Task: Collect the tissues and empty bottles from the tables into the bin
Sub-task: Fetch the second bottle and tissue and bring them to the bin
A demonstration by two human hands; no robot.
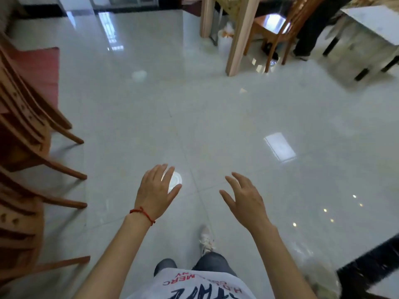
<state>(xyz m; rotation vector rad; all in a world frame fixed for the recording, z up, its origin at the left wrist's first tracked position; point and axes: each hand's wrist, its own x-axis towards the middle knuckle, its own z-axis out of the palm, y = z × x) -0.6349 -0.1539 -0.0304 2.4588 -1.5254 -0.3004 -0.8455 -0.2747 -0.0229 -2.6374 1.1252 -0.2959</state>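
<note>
Your left hand [158,192] and right hand [244,200] hang over the glossy tiled floor [216,108], fingers spread, holding nothing (red string on the left wrist). No tissue or bottle shows; stacked wooden chairs [23,134] stand left.

Floor [216,108] glossy smooth pale tile, mirror-like reflections. Stacked chairs [26,134] varnished orange-brown wood, semi-gloss. Desk legs [239,37] pale matt wood. Right desk [375,20] top white marble-look, polished. Wrist string [142,213] red thread. T-shirt [194,285] white printed cloth, jeans [212,261] grey denim.
</note>
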